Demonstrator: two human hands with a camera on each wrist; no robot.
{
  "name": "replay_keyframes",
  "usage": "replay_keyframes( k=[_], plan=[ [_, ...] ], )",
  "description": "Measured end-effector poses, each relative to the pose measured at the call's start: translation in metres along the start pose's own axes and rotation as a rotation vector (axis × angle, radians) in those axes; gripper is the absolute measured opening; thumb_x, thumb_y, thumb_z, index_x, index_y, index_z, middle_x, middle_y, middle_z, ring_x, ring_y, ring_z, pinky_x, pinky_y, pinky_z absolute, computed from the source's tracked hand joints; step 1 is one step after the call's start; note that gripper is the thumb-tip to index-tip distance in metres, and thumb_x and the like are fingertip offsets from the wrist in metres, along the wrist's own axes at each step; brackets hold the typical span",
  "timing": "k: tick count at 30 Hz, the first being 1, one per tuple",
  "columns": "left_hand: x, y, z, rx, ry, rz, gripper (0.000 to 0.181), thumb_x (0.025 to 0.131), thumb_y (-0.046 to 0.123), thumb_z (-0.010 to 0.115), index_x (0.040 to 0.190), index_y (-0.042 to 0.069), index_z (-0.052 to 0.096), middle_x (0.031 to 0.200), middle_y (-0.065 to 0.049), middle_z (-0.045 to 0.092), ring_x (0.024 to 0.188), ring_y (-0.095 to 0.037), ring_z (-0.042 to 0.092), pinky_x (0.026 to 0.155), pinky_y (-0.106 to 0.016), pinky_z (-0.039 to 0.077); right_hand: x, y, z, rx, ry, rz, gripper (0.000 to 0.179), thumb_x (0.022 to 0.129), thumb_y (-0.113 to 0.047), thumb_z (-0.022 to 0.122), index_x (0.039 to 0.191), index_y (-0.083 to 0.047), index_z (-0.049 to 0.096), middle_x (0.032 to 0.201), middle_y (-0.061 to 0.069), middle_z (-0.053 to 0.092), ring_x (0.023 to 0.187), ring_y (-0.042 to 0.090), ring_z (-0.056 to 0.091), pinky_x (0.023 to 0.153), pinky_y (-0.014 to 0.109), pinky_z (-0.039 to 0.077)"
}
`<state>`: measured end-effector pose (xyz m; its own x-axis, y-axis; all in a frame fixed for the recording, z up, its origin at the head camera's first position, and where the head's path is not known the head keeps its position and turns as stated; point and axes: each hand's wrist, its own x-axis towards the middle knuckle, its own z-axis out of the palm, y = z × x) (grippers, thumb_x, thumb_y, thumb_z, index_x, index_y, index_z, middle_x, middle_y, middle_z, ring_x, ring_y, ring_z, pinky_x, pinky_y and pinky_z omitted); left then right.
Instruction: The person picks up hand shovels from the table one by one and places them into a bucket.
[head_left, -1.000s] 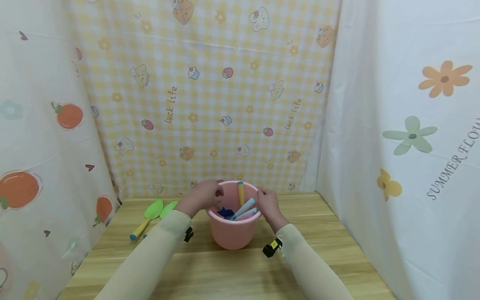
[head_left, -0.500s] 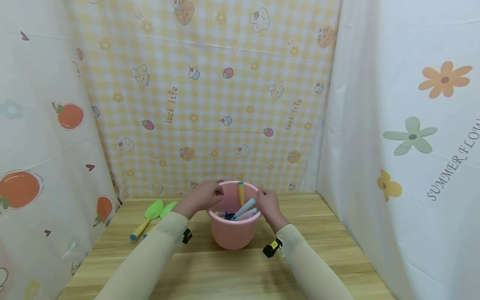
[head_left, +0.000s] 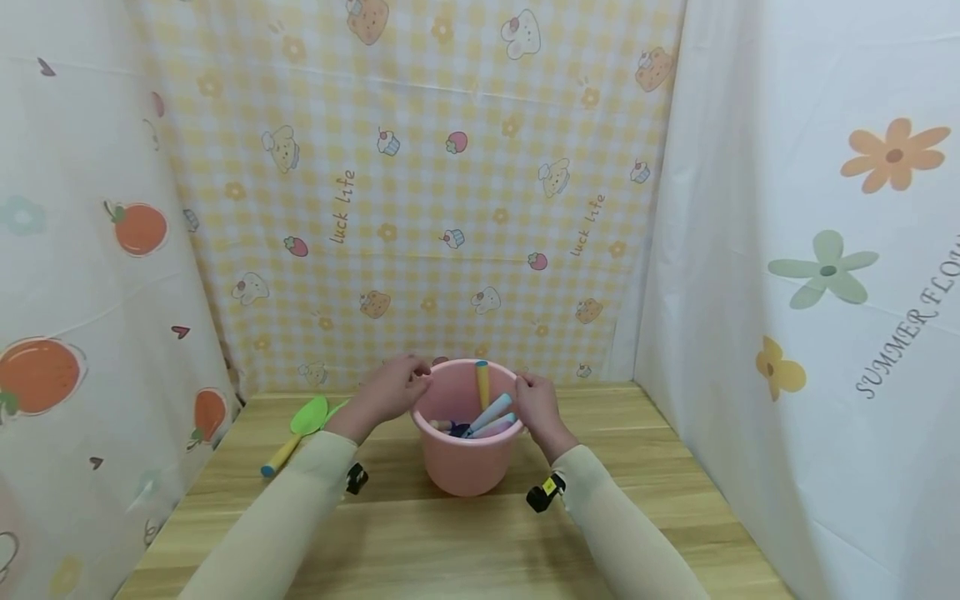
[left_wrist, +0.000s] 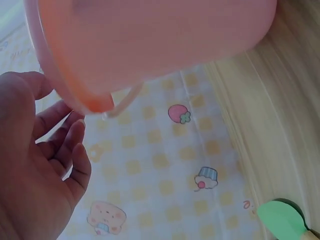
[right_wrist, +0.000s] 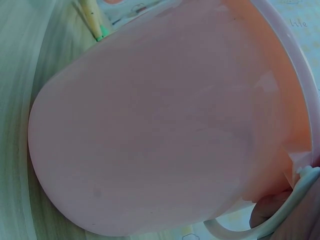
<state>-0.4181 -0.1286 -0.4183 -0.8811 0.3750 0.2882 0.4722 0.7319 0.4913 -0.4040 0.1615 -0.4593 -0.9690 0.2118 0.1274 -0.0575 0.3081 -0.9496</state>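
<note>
A pink bucket (head_left: 465, 471) stands on the wooden table in the middle of the head view. Inside it lean a yellow handle (head_left: 482, 385) with a blue end, light blue handles (head_left: 491, 415) and a dark blue piece (head_left: 458, 431); their lower ends are hidden. My right hand (head_left: 537, 412) grips the rim on the right, by the bucket's white handle (right_wrist: 280, 215). Loosely bent at the left rim, my left hand (head_left: 392, 390) has nothing visible between its fingers; in the left wrist view, thumb and index finger (left_wrist: 52, 119) lie close to the rim.
Left of the bucket lies a green trowel (head_left: 309, 417) with a yellow handle. A second green trowel (head_left: 335, 411) is mostly hidden behind my left forearm. A checked curtain (head_left: 420, 200) hangs behind the table, with white curtains (head_left: 712, 292) at both sides.
My left hand has let go of the dark blue piece, which has settled lower in the bucket, and has drawn left to the rim. My right hand keeps its hold.
</note>
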Motion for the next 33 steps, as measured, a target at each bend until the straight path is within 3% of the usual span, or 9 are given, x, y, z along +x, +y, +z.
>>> replay_keyframes(
  k=[7, 14, 23, 26, 29, 33],
  plan=[
    [-0.013, -0.019, -0.012, 0.039, 0.072, -0.044, 0.031, 0.111, 0.032, 0.066, 0.126, 0.007, 0.076, 0.121, -0.013, 0.073, 0.106, -0.033, 0.07, 0.088, -0.052, 0.062, 0.0, 0.0, 0.0, -0.01, -0.014, 0.013, 0.042, 0.115, -0.021, 0.05, 0.146, -0.001, 0.07, 0.146, 0.02, 0.07, 0.131, 0.034, 0.067, 0.103, 0.045, 0.061],
    [-0.035, -0.051, -0.028, 0.065, 0.091, -0.122, 0.042, 0.112, 0.039, 0.061, 0.127, 0.003, 0.075, 0.122, -0.016, 0.074, 0.111, -0.036, 0.071, 0.094, -0.058, 0.06, 0.0, 0.0, 0.0, -0.009, -0.009, 0.004, 0.042, 0.115, -0.02, 0.049, 0.146, 0.0, 0.07, 0.146, 0.021, 0.069, 0.132, 0.035, 0.067, 0.105, 0.046, 0.06],
    [-0.071, -0.106, -0.031, 0.103, 0.054, -0.23, 0.03, 0.113, 0.03, 0.06, 0.112, 0.003, 0.072, 0.108, -0.015, 0.071, 0.091, -0.029, 0.066, 0.079, -0.051, 0.057, 0.0, -0.001, 0.0, -0.024, 0.003, -0.008, 0.041, 0.114, -0.019, 0.05, 0.142, 0.001, 0.073, 0.138, 0.022, 0.073, 0.122, 0.033, 0.071, 0.097, 0.043, 0.064],
    [-0.083, -0.12, -0.031, 0.118, 0.025, -0.271, 0.032, 0.112, 0.028, 0.057, 0.113, 0.0, 0.072, 0.107, -0.016, 0.073, 0.085, -0.028, 0.065, 0.077, -0.05, 0.056, 0.0, 0.0, 0.0, -0.022, 0.0, -0.008, 0.041, 0.114, -0.02, 0.05, 0.142, 0.0, 0.073, 0.137, 0.021, 0.073, 0.121, 0.032, 0.071, 0.097, 0.043, 0.064],
    [-0.092, -0.13, -0.03, 0.145, -0.005, -0.295, 0.039, 0.112, 0.029, 0.057, 0.12, -0.007, 0.072, 0.114, -0.025, 0.074, 0.093, -0.036, 0.069, 0.083, -0.057, 0.058, 0.0, 0.001, 0.0, -0.016, 0.003, -0.012, 0.041, 0.114, -0.019, 0.05, 0.141, 0.0, 0.074, 0.136, 0.021, 0.074, 0.121, 0.033, 0.071, 0.098, 0.044, 0.063],
    [-0.099, -0.139, -0.027, 0.177, -0.041, -0.317, 0.048, 0.112, 0.03, 0.058, 0.131, -0.013, 0.068, 0.13, -0.035, 0.069, 0.116, -0.052, 0.068, 0.097, -0.067, 0.056, 0.0, 0.0, 0.001, 0.008, 0.001, -0.012, 0.041, 0.113, -0.019, 0.051, 0.141, 0.001, 0.073, 0.14, 0.022, 0.072, 0.129, 0.036, 0.068, 0.103, 0.048, 0.061]
  ],
)
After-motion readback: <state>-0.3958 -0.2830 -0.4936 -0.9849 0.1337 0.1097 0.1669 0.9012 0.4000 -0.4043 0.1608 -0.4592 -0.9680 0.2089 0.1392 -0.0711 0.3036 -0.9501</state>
